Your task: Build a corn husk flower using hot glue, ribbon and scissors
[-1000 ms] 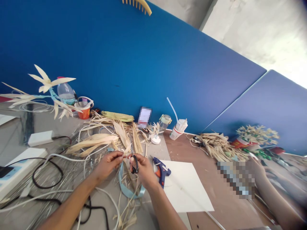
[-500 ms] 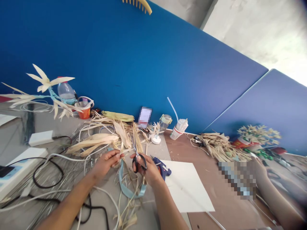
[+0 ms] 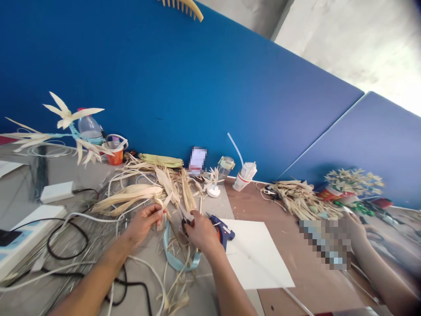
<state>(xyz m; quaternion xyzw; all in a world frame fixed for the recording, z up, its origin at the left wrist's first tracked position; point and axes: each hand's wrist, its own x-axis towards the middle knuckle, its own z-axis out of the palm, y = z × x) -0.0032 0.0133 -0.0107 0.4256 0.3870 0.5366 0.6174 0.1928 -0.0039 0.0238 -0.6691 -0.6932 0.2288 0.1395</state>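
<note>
My left hand [image 3: 146, 224] pinches a small pale corn husk piece [image 3: 167, 200] between thumb and fingertips. Just to its right, my right hand [image 3: 202, 230] is closed on a pair of scissors [image 3: 184, 223] with black handles. Their blades point up and left, and the fingers partly cover the handles. A light blue ribbon [image 3: 174, 260] curls on the table below both hands, among thin husk scraps. Close behind my right hand lies a dark blue glue gun [image 3: 225, 232]. Dry corn husks [image 3: 138, 195] are heaped beyond my left hand.
White paper [image 3: 259, 254] lies to the right. A power strip [image 3: 33, 228] and tangled cables are at left. Husk flowers [image 3: 67, 116], a bottle [image 3: 89, 127] and cups [image 3: 243, 181] stand along the blue partition [image 3: 197, 87]. Another person's hand [image 3: 355, 230] is at far right.
The scissors have tipped down and left, and my right hand has turned, fingers now more over the handles. My left hand keeps its husk piece, now apart from the blades.
</note>
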